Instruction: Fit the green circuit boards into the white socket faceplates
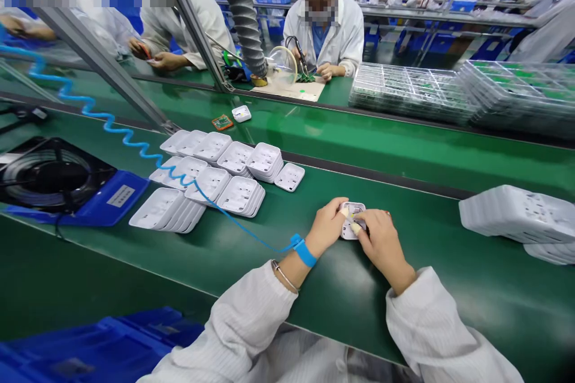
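A small white square plastic housing (347, 232) lies on the green bench, its open inside facing up. At its upper left edge, my left hand (329, 226) is closed on it, thumb over the inside. From the right, my right hand (383, 244) is closed on the same housing, with thumb and fingertips over its inside. Pale covers sit on some of my fingertips. Any small part under them is hidden. Around my left wrist is a blue wrist strap (304, 251) with a coiled blue cord (130, 139).
Stacked white housings (240, 194) stand to the left, and more stacked housings (516, 215) at the right. A black fan (54, 173) is at far left. Beyond the rail lie an orange-edged circuit board (222, 122) and a white housing (241, 113). A co-worker (323, 30) sits opposite, near clear trays (413, 93).
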The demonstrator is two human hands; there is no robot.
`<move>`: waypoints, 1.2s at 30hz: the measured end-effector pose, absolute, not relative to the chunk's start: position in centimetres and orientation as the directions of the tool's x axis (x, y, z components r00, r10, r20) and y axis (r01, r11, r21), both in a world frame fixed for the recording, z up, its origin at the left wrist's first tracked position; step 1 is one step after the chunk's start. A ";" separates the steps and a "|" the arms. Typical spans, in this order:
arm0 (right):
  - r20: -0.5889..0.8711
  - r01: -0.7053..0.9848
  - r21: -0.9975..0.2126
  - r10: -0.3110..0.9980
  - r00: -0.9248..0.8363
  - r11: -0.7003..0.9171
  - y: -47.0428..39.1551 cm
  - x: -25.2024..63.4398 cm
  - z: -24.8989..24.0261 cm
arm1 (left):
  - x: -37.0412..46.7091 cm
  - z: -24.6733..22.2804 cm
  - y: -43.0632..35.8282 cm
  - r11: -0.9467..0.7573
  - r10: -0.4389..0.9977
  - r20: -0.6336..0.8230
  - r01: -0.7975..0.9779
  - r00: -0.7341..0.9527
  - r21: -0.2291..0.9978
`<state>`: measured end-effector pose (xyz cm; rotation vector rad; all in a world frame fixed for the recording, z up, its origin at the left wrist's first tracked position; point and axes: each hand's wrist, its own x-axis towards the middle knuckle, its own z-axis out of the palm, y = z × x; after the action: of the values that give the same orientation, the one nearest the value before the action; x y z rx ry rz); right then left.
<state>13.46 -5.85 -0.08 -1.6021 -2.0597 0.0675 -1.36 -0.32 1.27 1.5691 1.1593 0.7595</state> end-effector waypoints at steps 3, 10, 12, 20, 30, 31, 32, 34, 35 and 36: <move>0.341 0.926 -0.254 0.922 -0.185 0.280 -6.4 13.7 0.2 | -1.8 1.5 0.1 -0.049 0.943 -0.054 0.298 0.327 0.953; 0.322 0.950 -0.172 0.926 -0.196 0.261 -6.4 12.7 -0.2 | -2.4 2.3 0.4 -0.114 0.905 -0.057 0.369 0.421 0.922; 0.314 0.956 -0.196 0.938 -0.150 0.218 -6.2 12.9 -0.3 | -2.5 2.5 0.4 -0.133 0.889 -0.054 0.369 0.456 0.920; 0.136 0.824 -0.491 0.959 -0.248 0.283 -5.1 14.3 0.4 | -2.9 2.9 0.4 -0.242 0.787 0.034 0.258 0.615 0.935; 0.037 0.843 -0.526 0.994 -0.105 0.109 -3.9 12.1 1.1 | -2.4 2.6 1.5 -0.174 0.876 -0.027 0.369 0.481 0.913; 0.034 0.845 -0.524 0.994 -0.106 0.108 -3.8 12.0 1.2 | -2.4 2.5 1.5 -0.173 0.879 -0.025 0.368 0.475 0.913; 0.031 0.845 -0.524 0.994 -0.107 0.107 -3.6 12.0 1.4 | -2.4 2.3 1.6 -0.173 0.882 -0.023 0.369 0.470 0.913; 0.014 0.835 -0.542 0.994 -0.109 0.099 -3.1 12.1 1.6 | -2.4 2.0 1.7 -0.158 0.894 -0.032 0.383 0.446 0.910; -0.012 0.819 -0.567 0.994 -0.111 0.085 -2.7 12.2 1.6 | -2.5 1.8 1.7 -0.142 0.905 -0.042 0.394 0.423 0.908; -0.057 0.792 -0.607 0.992 -0.116 0.058 -2.1 12.5 1.5 | -2.5 1.6 1.6 -0.128 0.918 -0.046 0.405 0.393 0.905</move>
<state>12.54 -2.12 1.48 -1.7844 -1.9671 0.7229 -2.48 1.64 1.56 1.7169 1.1689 0.6884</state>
